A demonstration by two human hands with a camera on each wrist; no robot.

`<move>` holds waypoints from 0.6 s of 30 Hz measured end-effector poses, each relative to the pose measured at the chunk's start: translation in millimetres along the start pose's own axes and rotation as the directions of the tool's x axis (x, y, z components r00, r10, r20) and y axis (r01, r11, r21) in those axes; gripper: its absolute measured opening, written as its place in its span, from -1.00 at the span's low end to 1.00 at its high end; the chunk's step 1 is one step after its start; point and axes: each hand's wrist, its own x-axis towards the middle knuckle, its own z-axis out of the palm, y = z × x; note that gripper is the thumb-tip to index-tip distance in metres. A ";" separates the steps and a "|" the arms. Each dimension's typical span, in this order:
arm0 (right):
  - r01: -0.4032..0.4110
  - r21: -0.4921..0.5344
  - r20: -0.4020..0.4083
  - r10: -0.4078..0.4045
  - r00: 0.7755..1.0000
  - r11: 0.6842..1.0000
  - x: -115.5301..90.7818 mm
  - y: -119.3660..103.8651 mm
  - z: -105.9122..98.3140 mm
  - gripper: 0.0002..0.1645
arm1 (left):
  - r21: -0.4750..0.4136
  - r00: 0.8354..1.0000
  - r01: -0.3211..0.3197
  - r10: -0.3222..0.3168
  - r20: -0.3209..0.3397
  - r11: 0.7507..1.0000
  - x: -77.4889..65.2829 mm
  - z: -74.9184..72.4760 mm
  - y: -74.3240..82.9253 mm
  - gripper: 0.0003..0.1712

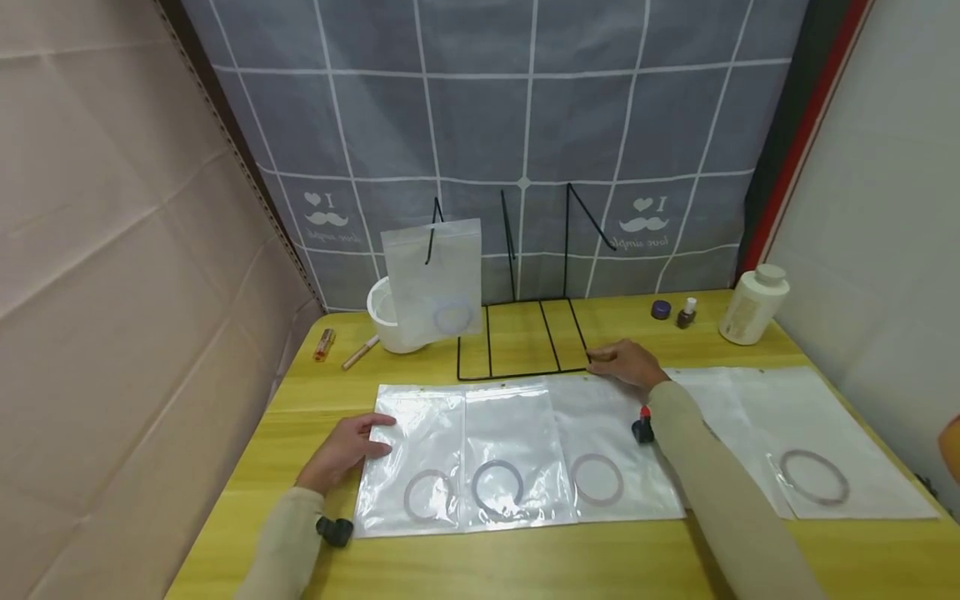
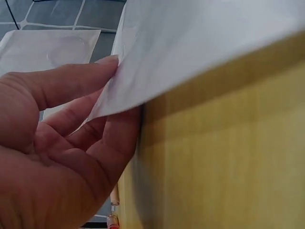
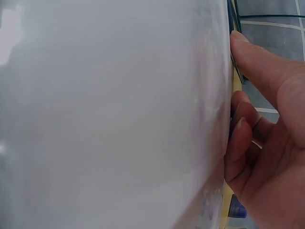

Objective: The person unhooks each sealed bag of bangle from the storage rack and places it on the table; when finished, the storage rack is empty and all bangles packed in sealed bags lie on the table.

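Three clear plastic bags (image 1: 510, 417) lie side by side, each with a ring-shaped bangle (image 1: 498, 489) inside. My left hand (image 1: 348, 450) holds the left edge of the leftmost bag (image 1: 397, 417); in the left wrist view, the thumb lies above the white sheet (image 2: 190, 52) and fingers are beneath it. Behind the bags stands a black wire rack (image 1: 525, 375) with upright hooks. At its front right corner, my right hand (image 1: 626, 364) grips the wire. From the rack's left hook hangs a bag (image 1: 427, 267) with a pale bluish bangle (image 1: 453, 317).
More bags (image 1: 810, 408) with a bangle lie at the right. A white cup (image 1: 390, 325), a battery-like cylinder (image 1: 324, 344) and a thin stick (image 1: 360, 352) are at the back left. A white bottle (image 1: 756, 307), a small nail polish bottle (image 1: 686, 315) and a blue cap (image 1: 661, 309) stand back right.
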 end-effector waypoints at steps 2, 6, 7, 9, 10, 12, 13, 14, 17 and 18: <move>-0.007 0.006 0.001 0.007 1.000 1.000 1.2 0.5 0.2 -0.37 | 0.108 0.999 -0.004 0.009 -0.045 0.994 -0.9 2.3 2.7 -0.44; -0.020 0.015 0.004 0.020 1.000 1.000 2.1 2.7 0.9 -0.37 | 0.218 0.996 0.034 -0.016 -0.087 0.975 -1.1 2.9 3.7 -0.39; -0.018 0.013 0.005 0.018 1.000 1.000 2.1 3.1 1.0 -0.36 | 0.234 0.995 0.050 -0.028 -0.095 0.971 -1.0 2.5 3.0 -0.38; -0.016 0.012 0.004 0.015 1.000 1.000 1.5 3.2 1.0 -0.37 | 0.253 0.993 0.077 -0.051 -0.107 0.964 -0.3 1.6 2.4 -0.36; -0.015 0.012 0.003 0.015 1.000 1.000 1.2 2.9 0.8 -0.37 | 0.261 0.992 0.083 -0.056 -0.110 0.962 -0.3 1.0 2.4 -0.36; -0.015 0.012 0.004 0.015 1.000 1.000 0.7 1.9 0.3 -0.37 | 0.278 0.991 0.099 -0.069 -0.116 0.955 -0.2 0.2 2.9 -0.35; -0.014 0.008 0.004 0.014 1.000 1.000 0.6 1.5 0.2 -0.37 | 0.284 0.990 0.107 -0.076 -0.119 0.953 -0.3 -0.1 3.1 -0.35; -0.017 0.008 0.005 0.017 1.000 1.000 0.3 0.9 0.0 -0.37 | 0.289 0.990 0.110 -0.078 -0.118 0.951 -0.3 -0.5 3.4 -0.35; -0.030 0.014 0.010 0.029 1.000 0.999 -1.1 -1.3 -0.3 -0.37 | 0.305 0.991 0.112 -0.084 -0.104 0.946 -0.5 -1.9 4.1 -0.33; -0.032 0.014 0.012 0.032 0.999 0.999 -1.7 -1.9 -0.4 -0.36 | 0.310 0.991 0.119 -0.092 -0.099 0.943 -0.6 -2.3 4.5 -0.33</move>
